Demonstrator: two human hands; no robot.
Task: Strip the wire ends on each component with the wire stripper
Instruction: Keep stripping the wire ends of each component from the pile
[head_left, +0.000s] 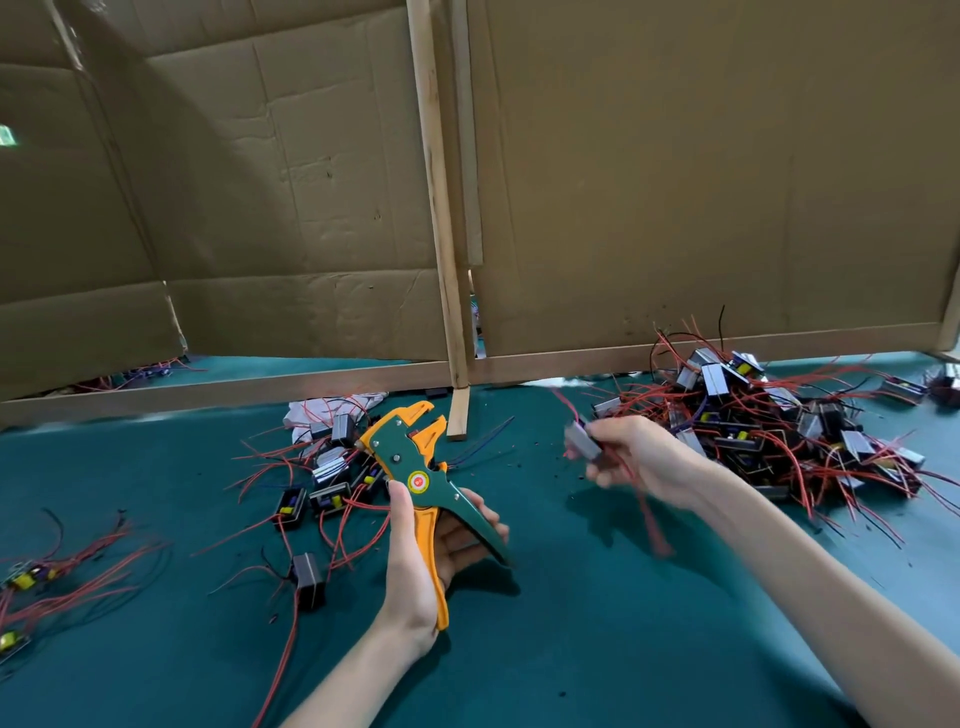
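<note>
Sprawling component pile (769, 431) right, loose components (330, 470) behind stripper (410, 467), cardboard wall (675, 182)

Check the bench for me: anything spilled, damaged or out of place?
Nothing looks damaged. Small dark specks lie scattered on the green mat between the wire stripper and the component pile, probably insulation offcuts. The component in the right hand is too blurred to judge.

Before you: the teal worktop (597, 634). Along its far edge stand cardboard panels (675, 182) on wooden battens (439, 208). A crumpled white cloth (297, 414) lies near that edge.
</note>
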